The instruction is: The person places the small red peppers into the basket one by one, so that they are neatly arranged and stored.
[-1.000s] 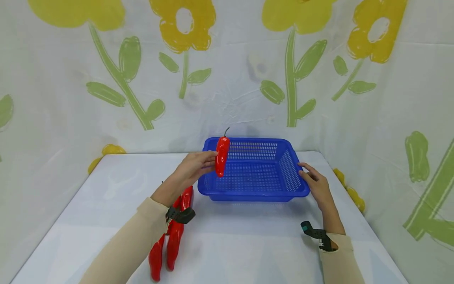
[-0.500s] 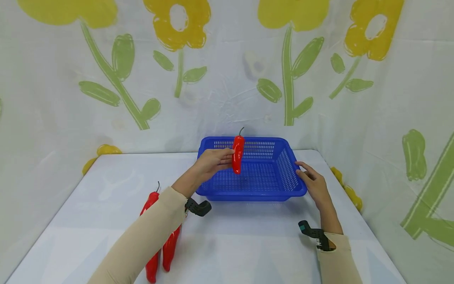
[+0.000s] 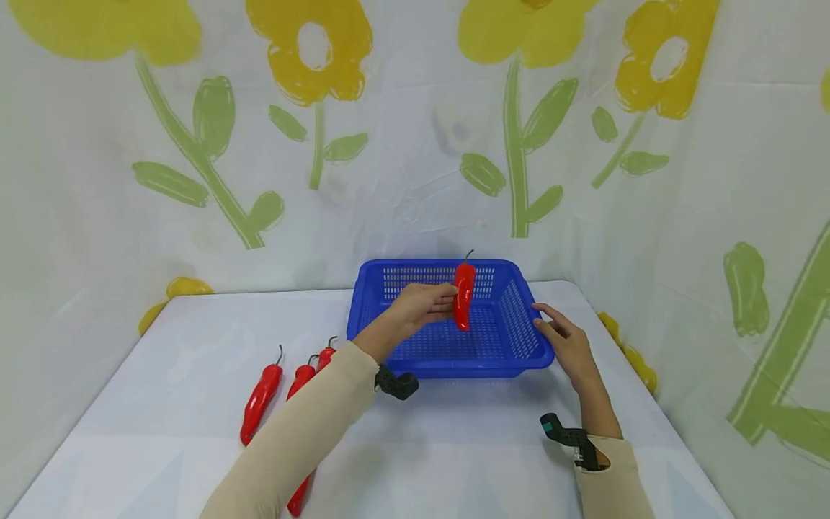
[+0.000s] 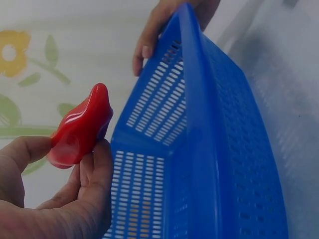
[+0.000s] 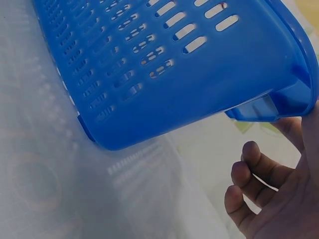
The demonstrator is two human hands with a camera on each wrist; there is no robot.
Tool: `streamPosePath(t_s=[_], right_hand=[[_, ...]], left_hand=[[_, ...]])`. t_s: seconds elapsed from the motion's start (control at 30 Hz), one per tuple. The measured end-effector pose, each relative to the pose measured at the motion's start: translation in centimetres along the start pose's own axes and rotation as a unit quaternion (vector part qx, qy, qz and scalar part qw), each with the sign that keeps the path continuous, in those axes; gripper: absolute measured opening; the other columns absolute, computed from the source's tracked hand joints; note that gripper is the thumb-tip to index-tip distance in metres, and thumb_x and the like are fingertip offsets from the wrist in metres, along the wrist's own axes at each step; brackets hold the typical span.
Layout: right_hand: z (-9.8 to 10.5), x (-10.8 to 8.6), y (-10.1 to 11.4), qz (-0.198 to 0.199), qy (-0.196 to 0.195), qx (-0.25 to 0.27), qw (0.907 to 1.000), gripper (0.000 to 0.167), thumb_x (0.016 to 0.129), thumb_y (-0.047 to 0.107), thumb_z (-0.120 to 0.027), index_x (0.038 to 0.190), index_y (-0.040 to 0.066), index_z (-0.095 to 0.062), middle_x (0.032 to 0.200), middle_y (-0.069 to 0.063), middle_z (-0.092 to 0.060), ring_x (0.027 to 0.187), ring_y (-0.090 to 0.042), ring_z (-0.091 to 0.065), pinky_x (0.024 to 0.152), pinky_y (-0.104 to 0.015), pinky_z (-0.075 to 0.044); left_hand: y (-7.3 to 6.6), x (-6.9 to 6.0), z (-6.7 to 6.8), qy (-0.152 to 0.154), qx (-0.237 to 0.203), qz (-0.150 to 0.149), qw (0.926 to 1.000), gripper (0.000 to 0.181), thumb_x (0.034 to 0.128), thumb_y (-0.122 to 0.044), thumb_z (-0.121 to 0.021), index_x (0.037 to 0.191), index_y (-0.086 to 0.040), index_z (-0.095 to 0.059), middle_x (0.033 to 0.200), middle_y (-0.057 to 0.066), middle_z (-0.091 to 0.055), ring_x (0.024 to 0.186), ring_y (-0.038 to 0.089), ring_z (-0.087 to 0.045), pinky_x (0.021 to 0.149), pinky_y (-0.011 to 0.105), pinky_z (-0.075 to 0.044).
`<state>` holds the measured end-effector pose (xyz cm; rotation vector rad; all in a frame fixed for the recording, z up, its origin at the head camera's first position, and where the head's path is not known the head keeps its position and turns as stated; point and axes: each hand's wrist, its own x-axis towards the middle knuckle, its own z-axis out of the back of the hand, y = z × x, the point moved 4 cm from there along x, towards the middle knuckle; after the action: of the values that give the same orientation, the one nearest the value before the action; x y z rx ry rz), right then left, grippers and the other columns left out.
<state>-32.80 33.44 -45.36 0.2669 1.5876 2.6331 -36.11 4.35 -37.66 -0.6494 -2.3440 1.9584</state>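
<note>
My left hand [image 3: 421, 304] pinches a red chili pepper [image 3: 464, 297] between thumb and fingers, stem up, above the inside of a blue plastic basket [image 3: 447, 365]. The left wrist view shows the same pepper [image 4: 82, 129] tip-on, apart from the basket wall [image 4: 199, 149]. At the basket's right end, my right hand [image 3: 572, 347] holds the rim. In the right wrist view the other fingers [image 5: 254, 184] of that hand curl loosely below the rim. No pepper shows inside the basket, though my left hand hides part of it.
Left of the basket, red peppers lie on the white table [image 3: 162, 404]: one pepper [image 3: 261, 404] in full view, others [image 3: 303, 375] partly behind my left sleeve [image 3: 305, 432]. A flower-printed cloth [image 3: 402, 180] hangs right behind the basket.
My left hand has carried the pepper rightward, from the basket's left edge to over its middle right. More of the peppers on the table now show. My right hand has stayed on the rim.
</note>
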Motion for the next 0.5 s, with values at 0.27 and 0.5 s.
streamPosePath(t_s=[0.27,0.5], right_hand=[[-0.1,0.0,-0.2,0.005,-0.008,0.011,0.9999,0.053,0.098,0.052,-0.057,0.144,0.024,-0.056,0.103,-0.012,-0.061,0.093,-0.024,-0.056,0.074,-0.025,-0.048],[0.0,0.0,-0.2,0.004,-0.008,0.012,0.9999,0.053,0.098,0.053,-0.057,0.144,0.025,-0.056,0.105,-0.013,-0.061,0.094,-0.026,-0.056,0.074,-0.026,-0.048]], left_hand=[[1.3,1.6,-1.4,-0.008,-0.023,0.028,0.9993,0.036,0.0957,-0.013,-0.069,0.124,0.008,-0.063,0.112,0.019,-0.07,0.104,0.031,-0.069,0.094,0.041,-0.055],[1.4,3.0,-2.8,-0.01,-0.036,0.048,0.9981,0.035,0.0939,-0.01,-0.069,0.123,0.009,-0.062,0.111,0.02,-0.069,0.101,0.032,-0.069,0.092,0.043,-0.056]])
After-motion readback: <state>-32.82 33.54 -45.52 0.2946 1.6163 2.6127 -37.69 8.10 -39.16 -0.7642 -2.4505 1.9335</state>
